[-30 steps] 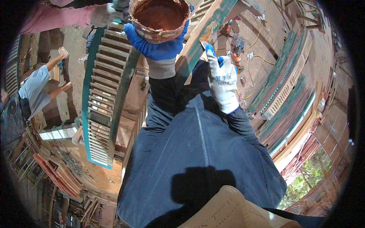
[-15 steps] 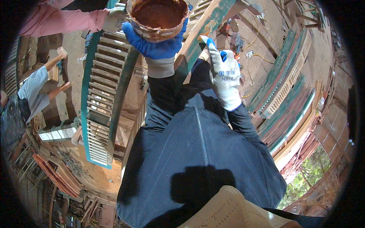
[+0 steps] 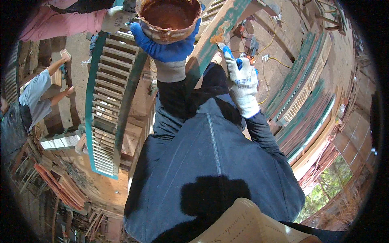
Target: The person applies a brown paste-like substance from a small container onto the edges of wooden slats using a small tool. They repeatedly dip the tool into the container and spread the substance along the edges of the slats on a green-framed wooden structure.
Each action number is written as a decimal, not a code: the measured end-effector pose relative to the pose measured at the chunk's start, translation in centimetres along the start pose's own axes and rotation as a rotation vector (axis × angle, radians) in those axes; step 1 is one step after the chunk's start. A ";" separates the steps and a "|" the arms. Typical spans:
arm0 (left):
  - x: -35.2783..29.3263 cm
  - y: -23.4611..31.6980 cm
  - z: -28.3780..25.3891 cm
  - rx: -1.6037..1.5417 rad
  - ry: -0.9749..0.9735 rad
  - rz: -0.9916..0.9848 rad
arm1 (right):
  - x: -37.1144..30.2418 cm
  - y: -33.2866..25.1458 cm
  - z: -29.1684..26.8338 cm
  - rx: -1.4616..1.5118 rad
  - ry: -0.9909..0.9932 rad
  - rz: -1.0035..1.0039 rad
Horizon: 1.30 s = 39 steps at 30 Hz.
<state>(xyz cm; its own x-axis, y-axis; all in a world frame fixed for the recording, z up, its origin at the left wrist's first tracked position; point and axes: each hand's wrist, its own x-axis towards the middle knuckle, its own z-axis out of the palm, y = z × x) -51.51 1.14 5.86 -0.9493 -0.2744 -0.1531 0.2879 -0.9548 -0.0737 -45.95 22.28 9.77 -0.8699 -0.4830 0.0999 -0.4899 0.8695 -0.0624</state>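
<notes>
A patch of orange-brown filler point(image 3: 219, 35) is seen on the green-and-bare wooden beam point(image 3: 197, 60), which is slanted up between the person's hands. Just beside the patch's lower end, the tip of a small flat blade point(image 3: 221, 45) is held; whether the wood is touched cannot be told. The blade is gripped in the gloved right hand point(image 3: 242, 79), fingers closed, index finger laid forward along it. Compared with half a second ago, the blade has been drawn back slightly toward the beam's right edge, so the lower end of the patch is left more exposed; a stroke appears to have been finished there, though the surface is not yet evenly covered.

By the gloved left hand point(image 3: 165, 52), a crusted bowl point(image 3: 164, 37) is cupped from below, fingers spread around its wall; brown paste point(image 3: 170, 15) is contained in it. Farther left, a slatted panel point(image 3: 90, 105) is framed in green, and near its top a co-worker's gloved hand point(image 3: 114, 20) is seen below a pink sleeve point(image 3: 67, 23).
</notes>
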 end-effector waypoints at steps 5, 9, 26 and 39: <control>0.8 0.0 -1.4 0.057 0.022 0.092 | 1.4 1.1 -0.4 0.098 0.083 0.023; 0.7 0.1 -1.3 0.013 -0.052 0.021 | 1.1 1.3 0.5 0.023 0.045 -0.023; 0.5 -0.3 -0.9 0.099 0.004 0.074 | 3.1 3.7 1.2 0.093 0.164 -0.131; 0.6 0.0 -1.0 -0.028 -0.077 -0.016 | 3.8 4.4 -1.8 0.732 0.103 0.071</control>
<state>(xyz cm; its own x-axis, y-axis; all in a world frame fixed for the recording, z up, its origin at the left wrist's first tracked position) -51.94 1.14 4.78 -0.9603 -0.2684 -0.0755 0.2753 -0.9558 -0.1036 -51.32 24.40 11.67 -0.9087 -0.3851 0.1611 -0.3765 0.5896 -0.7146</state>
